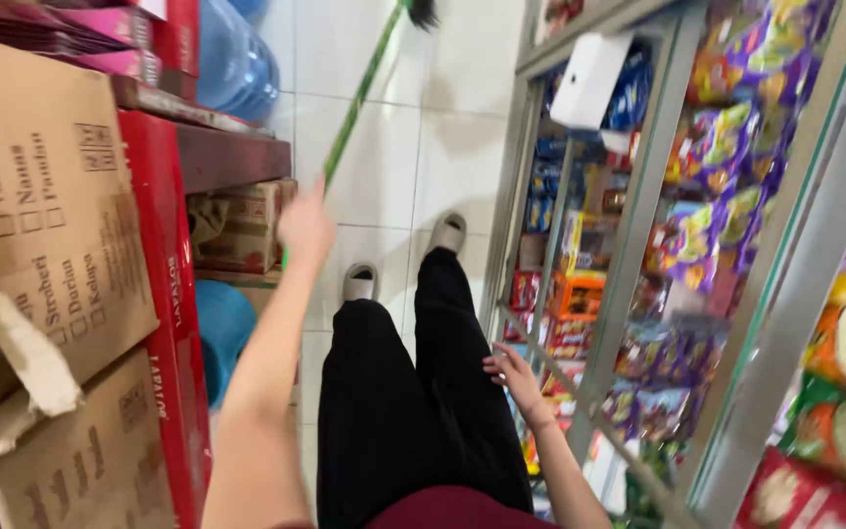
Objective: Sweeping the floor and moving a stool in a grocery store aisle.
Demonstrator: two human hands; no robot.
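I stand in a narrow shop aisle and look down along my black trousers (413, 411) to my grey slippers (359, 282) on the white tiled floor (462, 147). My left hand (305, 225) is stretched out ahead of me and is closed around the green handle of a broom (359, 98). The handle runs up and away from my fist at a slant, and its dark bristles (423, 12) sit at the top edge of the view, resting on or just above the tiles (I cannot tell which).

My right hand (513, 372) hangs low beside my right thigh, fingers loosely spread and holding nothing. It is just beside the metal frame of a glass display case (638, 206), though I cannot tell whether it touches it. Behind the glass hang rows of colourful snack packets (727, 147), with small boxes in orange and red stacked lower down. A white box (589, 78) sits on the upper shelf of the case.

On my left, brown cardboard cartons (41, 225) are stacked close against my arm, one with a torn flap, next to a red shelf upright (164, 294). Further along sit another carton (247, 225) on a lower shelf, and blue water jugs (232, 59) at the far end.
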